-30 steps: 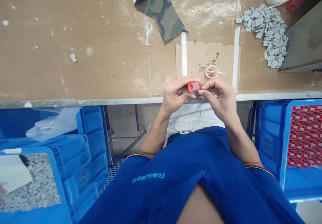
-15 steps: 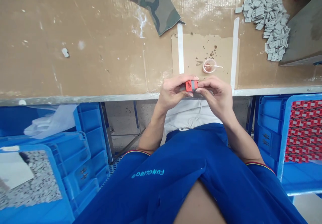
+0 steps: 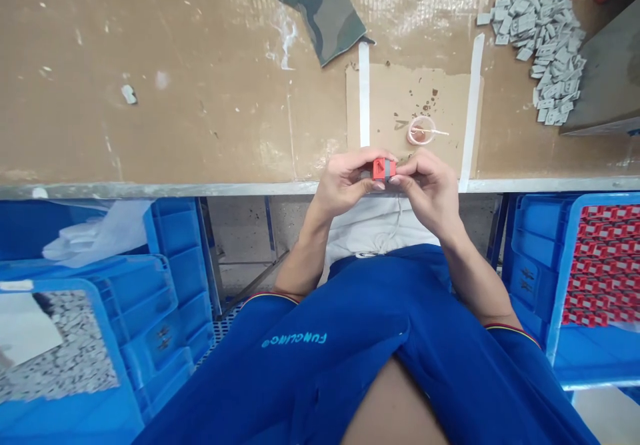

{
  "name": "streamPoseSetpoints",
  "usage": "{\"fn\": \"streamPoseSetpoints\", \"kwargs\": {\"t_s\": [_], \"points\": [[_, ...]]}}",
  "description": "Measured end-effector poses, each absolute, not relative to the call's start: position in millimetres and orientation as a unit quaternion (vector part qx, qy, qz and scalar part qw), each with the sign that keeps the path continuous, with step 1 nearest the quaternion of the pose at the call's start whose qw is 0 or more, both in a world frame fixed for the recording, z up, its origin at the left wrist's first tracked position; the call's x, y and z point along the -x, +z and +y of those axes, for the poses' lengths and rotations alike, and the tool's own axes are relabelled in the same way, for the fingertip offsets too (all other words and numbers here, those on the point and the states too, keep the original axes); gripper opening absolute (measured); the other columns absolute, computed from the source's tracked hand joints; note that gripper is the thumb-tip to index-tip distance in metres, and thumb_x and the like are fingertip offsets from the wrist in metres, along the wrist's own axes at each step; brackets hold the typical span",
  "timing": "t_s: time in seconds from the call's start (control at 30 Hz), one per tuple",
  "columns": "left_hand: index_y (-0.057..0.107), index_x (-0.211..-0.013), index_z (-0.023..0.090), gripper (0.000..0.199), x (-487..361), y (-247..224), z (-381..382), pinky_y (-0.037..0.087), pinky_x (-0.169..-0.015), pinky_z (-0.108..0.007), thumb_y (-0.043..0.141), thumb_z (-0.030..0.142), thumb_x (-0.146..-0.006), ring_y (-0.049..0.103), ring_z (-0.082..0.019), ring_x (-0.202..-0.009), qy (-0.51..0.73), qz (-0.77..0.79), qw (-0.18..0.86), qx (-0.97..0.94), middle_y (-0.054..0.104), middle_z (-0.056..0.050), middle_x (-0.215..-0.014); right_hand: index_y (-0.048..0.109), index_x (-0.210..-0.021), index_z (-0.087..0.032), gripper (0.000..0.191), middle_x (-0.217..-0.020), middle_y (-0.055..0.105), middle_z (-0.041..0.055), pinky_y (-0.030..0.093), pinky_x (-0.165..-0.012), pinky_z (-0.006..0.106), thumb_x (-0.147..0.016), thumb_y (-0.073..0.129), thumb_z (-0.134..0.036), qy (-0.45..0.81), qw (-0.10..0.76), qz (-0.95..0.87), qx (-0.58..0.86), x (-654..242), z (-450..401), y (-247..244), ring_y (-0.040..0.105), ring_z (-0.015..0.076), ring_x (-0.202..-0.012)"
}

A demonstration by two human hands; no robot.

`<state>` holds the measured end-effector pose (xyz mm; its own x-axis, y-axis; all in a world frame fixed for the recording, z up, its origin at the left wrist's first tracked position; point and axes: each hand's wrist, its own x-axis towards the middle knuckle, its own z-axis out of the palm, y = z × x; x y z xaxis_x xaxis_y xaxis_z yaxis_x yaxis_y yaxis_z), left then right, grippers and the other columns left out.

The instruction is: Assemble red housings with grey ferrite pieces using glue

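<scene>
Between my two hands, just above the table's front edge, is a small red plastic block [image 3: 379, 169] with a grey band around its right part. My left hand [image 3: 345, 181] grips its left side between thumb and fingers. Thumb and forefinger of my right hand [image 3: 429, 181] pinch it at the right end, touching the grey part. Just beyond my hands stands a small clear cup [image 3: 421, 130] holding some brownish stuff, with a thin white stick lying across it. A sheet of cardboard [image 3: 390, 88] lies beneath the cup, taped by white strips.
Loose grey plastic pieces [image 3: 555, 51] are heaped at the back right beside a metal box [image 3: 610, 71]. Camouflage cloth [image 3: 333, 21] lies at the back. Blue crates stand below the table: grey pieces [image 3: 80, 345] at left, rows of red parts [image 3: 605, 265] at right.
Both hands keep the same hold on the red block. The whole view has shifted slightly, so the table things appear a little further right.
</scene>
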<state>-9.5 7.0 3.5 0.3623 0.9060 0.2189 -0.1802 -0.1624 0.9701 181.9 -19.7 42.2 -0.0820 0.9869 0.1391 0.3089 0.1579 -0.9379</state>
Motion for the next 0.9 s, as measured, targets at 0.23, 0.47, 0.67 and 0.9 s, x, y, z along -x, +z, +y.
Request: {"fn": "streamPoseSetpoints", "kwargs": {"t_s": [0.23,0.47,0.67,0.9], "points": [[0.079,-0.123,0.024,0.043,8,0,4,0.063,-0.093,-0.030,0.086,0.048,-0.088,0.080,-0.021,-0.106,0.478,0.309,0.584,-0.579,0.082,-0.009,-0.114,0.077,-0.085,-0.022,0.016,-0.081,0.070,0.0011,0.050,-0.069,0.029,-0.097,0.077,-0.032,0.392,0.452,-0.602,0.529,-179,-27,45,0.065,0.0163,-0.075],[0.076,-0.126,0.023,0.051,7,-3,3,0.066,-0.089,-0.028,0.088,0.051,-0.085,0.082,-0.021,-0.103,0.469,0.303,0.621,-0.551,0.083,-0.009,-0.110,0.074,-0.091,-0.021,0.009,-0.086,0.071,0.0030,0.050,-0.070,0.029,-0.098,0.069,-0.022,0.351,0.342,-0.688,0.536,-192,-30,60,0.064,0.0169,-0.075],[0.076,-0.125,0.021,0.047,5,-4,3,0.066,-0.083,-0.025,0.083,0.051,-0.090,0.082,-0.018,-0.096,0.463,0.310,0.604,-0.570,0.082,-0.009,-0.109,0.069,-0.087,-0.020,0.012,-0.082,0.071,0.0039,0.042,-0.068,0.030,-0.098,0.064,-0.019,0.334,0.239,-0.731,0.545,-195,-22,70,0.061,0.0178,-0.072],[0.074,-0.118,0.016,0.038,4,1,4,0.063,-0.072,-0.020,0.080,0.046,-0.094,0.076,-0.013,-0.083,0.451,0.341,0.589,-0.577,0.077,-0.006,-0.097,0.066,-0.083,-0.019,0.015,-0.078,0.074,0.0052,0.044,-0.065,0.030,-0.097,0.064,-0.024,0.364,0.273,-0.707,0.542,-192,-18,55,0.065,0.0183,-0.069]]}}
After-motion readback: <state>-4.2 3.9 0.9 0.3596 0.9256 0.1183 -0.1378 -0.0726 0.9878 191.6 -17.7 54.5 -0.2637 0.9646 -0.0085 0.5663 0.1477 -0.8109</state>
